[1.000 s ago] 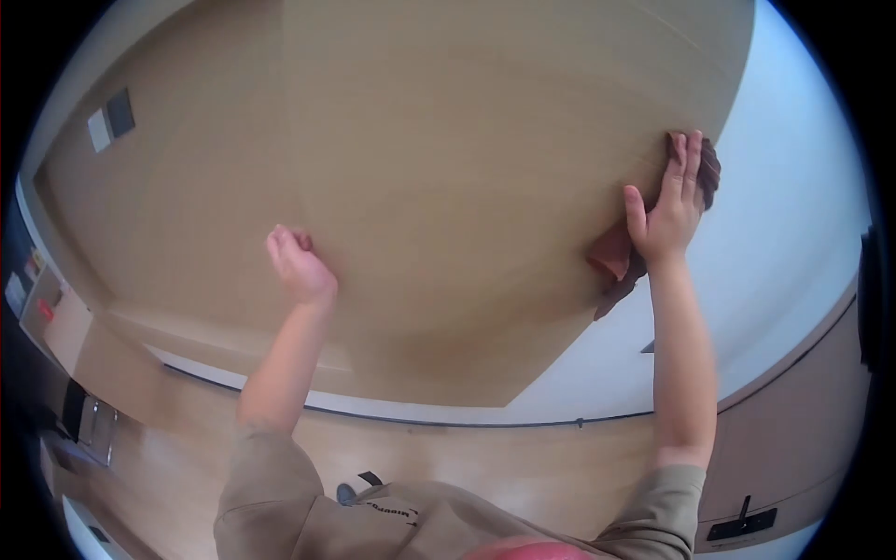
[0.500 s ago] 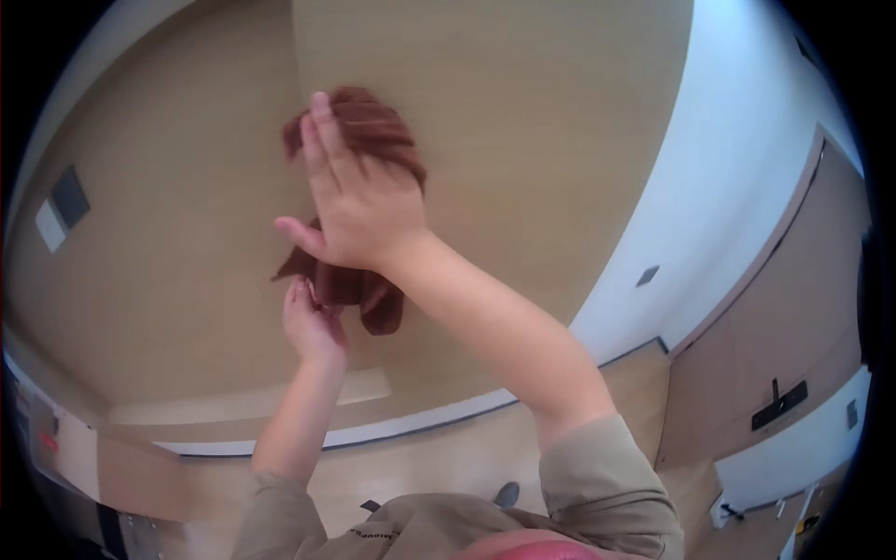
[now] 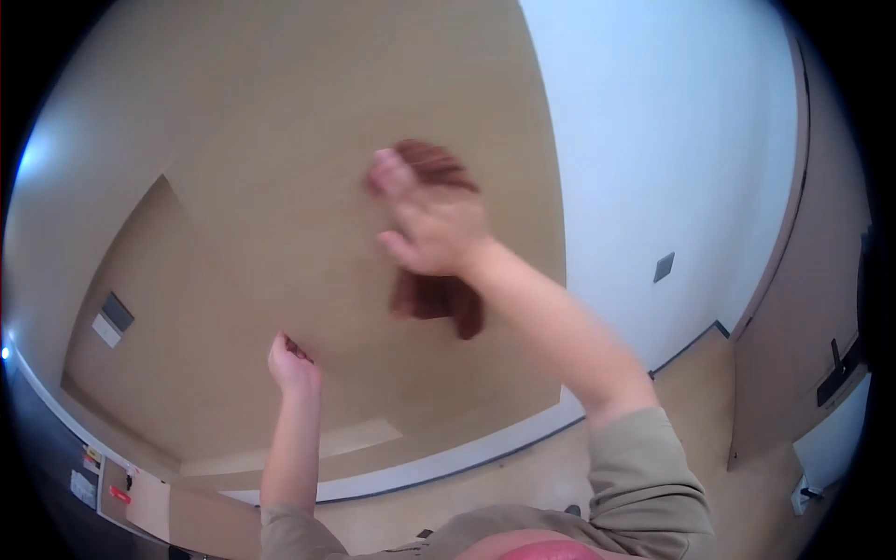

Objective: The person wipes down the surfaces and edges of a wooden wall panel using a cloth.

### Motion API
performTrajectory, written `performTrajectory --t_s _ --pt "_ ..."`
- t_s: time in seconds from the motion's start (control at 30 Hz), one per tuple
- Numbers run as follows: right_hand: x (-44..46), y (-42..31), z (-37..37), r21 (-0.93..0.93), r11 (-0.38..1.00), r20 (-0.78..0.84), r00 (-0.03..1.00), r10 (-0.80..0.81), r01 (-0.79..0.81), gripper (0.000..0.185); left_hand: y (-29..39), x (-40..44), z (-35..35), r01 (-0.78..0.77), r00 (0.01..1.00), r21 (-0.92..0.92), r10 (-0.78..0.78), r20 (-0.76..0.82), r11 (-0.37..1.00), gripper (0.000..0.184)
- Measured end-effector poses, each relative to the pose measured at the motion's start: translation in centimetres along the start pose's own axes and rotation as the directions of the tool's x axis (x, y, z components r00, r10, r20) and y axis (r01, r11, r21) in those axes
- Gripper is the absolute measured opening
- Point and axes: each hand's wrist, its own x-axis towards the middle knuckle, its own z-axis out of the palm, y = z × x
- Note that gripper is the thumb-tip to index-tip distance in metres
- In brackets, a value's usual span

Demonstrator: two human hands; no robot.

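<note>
Right hand (image 3: 434,224): I see it flat and blurred, thumb apart from fingers, not clamped on anything.
Brown cloth (image 3: 437,297): it is beneath the right palm, with folds showing above and below.
Left hand (image 3: 297,364): lower and left of the right hand, fingers curled in; I cannot tell if something is inside.
Risk: I judge the cloth could slip, because no finger grips it.
Tan panel (image 3: 280,233): behind both hands, looking smooth.
Room: right of the right hand, a white wall (image 3: 653,140), then a brown door (image 3: 784,327).
</note>
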Motion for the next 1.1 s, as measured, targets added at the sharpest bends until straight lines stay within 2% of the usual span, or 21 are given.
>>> performTrajectory --t_s 0.07,0.17,0.23,0.33,0.37,0.4,0.47,0.5,0.63,0.7,0.77,0.87,0.9,1.0,1.1 --pt "-2.2 4.9 -3.7 -0.162 0.986 -0.020 0.999 0.025 -0.028 0.081 -0.3 -1.6 1.4 -0.105 0.994 -0.006 0.105 0.031 0.994 0.022" --pt "-5.5 9.7 -7.5 -0.274 0.962 0.007 1.000 0.005 -0.003 0.081 -1.9 -2.1 2.7 -0.260 0.960 0.100 0.268 -0.083 0.960 0.032" --pt "-6.8 10.6 -8.1 -0.340 0.938 0.032 0.998 -0.052 0.060 0.081 -2.6 -1.1 2.4 -0.277 0.950 0.070 0.284 -0.132 0.958 0.038" --pt "-7.5 10.0 -6.7 -0.270 0.961 0.036 0.997 0.067 -0.055 0.083 -2.7 -1.4 2.7 -0.305 0.933 0.105 0.319 -0.168 0.946 0.044" --pt "-7.9 9.4 -6.3 -0.256 0.953 0.096 0.977 0.191 -0.161 0.084 -2.5 -1.9 2.7 -0.311 0.927 0.138 0.332 -0.175 0.940 0.045" --pt "-7.8 8.8 -5.6 -0.278 0.952 0.037 0.989 0.146 -0.130 0.084 -2.5 -2.1 2.5 -0.307 0.931 0.107 0.321 -0.173 0.946 0.045" --pt "-7.1 7.2 -3.7 -0.327 0.943 -0.079 0.996 0.045 -0.069 0.084 -2.6 -2.0 2.4 -0.297 0.940 0.036 0.298 -0.168 0.954 0.044" --pt "-6.6 5.8 -2.6 -0.317 0.948 -0.050 0.999 0.020 -0.035 0.084 -2.6 -2.1 2.3 -0.289 0.949 -0.005 0.286 -0.130 0.957 0.044" --pt "-3.8 -4.6 3.1 -0.321 0.945 0.154 0.982 0.111 -0.057 0.081 -2.6 -2.2 1.3 -0.252 0.967 -0.147 0.253 -0.010 0.956 0.040" --pt "-2.3 -9.8 7.3 -0.194 0.981 0.163 0.987 0.013 0.020 0.074 -2.4 -2.3 0.8 -0.202 0.977 -0.193 0.212 0.029 0.960 0.037" --pt "-1.2 -15.2 10.2 -0.131 0.989 0.276 0.961 -0.026 0.065 0.069 -1.3 -3.0 0.3 -0.118 0.989 -0.212 0.134 0.064 0.970 0.036" --pt "-0.3 -18.8 14.0 -0.151 0.980 0.091 0.989 -0.120 0.133 0.065 -0.4 -3.3 -1.0 0.113 0.968 -0.410 -0.007 0.251 0.905 0.036" --pt "-0.2 -19.5 14.3 -0.173 0.972 0.081 0.986 -0.148 0.160 0.067 -0.6 -3.3 -1.5 0.134 0.962 -0.425 -0.014 0.274 0.895 0.035" --pt "-0.5 -20.9 14.9 -0.112 0.986 0.138 0.984 -0.110 0.126 0.069 -1.5 -3.6 -2.5 0.120 0.931 -0.439 0.053 0.362 0.890 0.034" --pt "-0.6 -21.2 14.4 -0.126 0.989 0.206 0.977 -0.053 0.080 0.072 -2.2 -3.9 -2.7 0.004 0.931 -0.434 0.156 0.331 0.901 0.034"
